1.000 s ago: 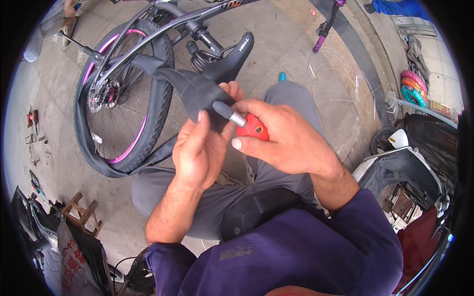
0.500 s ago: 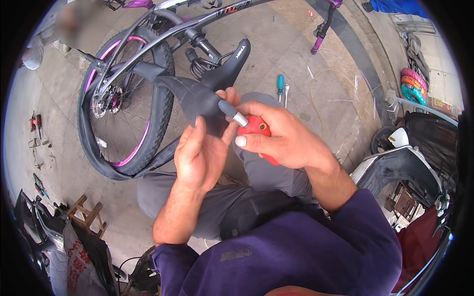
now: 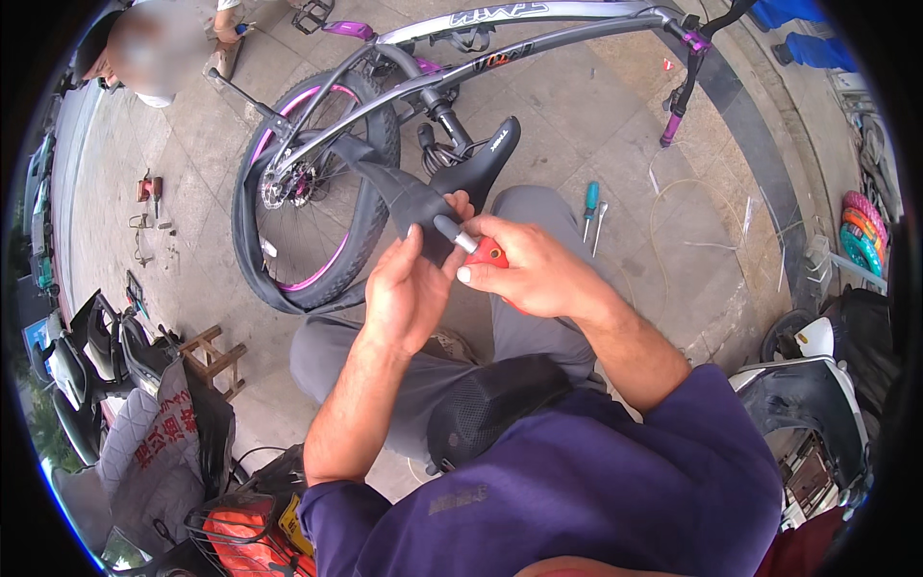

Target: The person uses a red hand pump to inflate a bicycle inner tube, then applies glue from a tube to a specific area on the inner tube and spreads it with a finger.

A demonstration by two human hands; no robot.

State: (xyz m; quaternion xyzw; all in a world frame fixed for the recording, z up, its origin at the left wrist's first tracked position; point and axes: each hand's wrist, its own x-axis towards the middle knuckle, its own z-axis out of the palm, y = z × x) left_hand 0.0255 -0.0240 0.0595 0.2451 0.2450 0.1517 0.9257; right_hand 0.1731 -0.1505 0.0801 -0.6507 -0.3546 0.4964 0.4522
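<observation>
My left hand point(image 3: 396, 298) supports a flattened stretch of black inner tube point(image 3: 411, 199), with fingers behind it and the thumb at its near edge. In my right hand point(image 3: 550, 271) is a red handheld grinder point(image 3: 491, 253) with a silver neck and a grey rounded tip. That tip lies over the tube between my hands; whether it touches the rubber I cannot tell. The tube runs back to the rear wheel point(image 3: 386, 144) of a grey bicycle point(image 3: 413, 82) lying on its side. The bicycle's black saddle point(image 3: 495, 159) is just beyond my hands.
A teal-handled screwdriver point(image 3: 590, 200) and a wrench point(image 3: 600, 227) lie on the paving to the right. A small wooden stool point(image 3: 213, 358) stands left, near parked scooters. Another person's hand point(image 3: 227, 29) shows at the upper left. A white scooter point(image 3: 803, 385) is at the right.
My view has shifted, so the bicycle and floor tools appear further right, and another person shows more at the upper left. Both hands keep their hold, the grinder still over the tube.
</observation>
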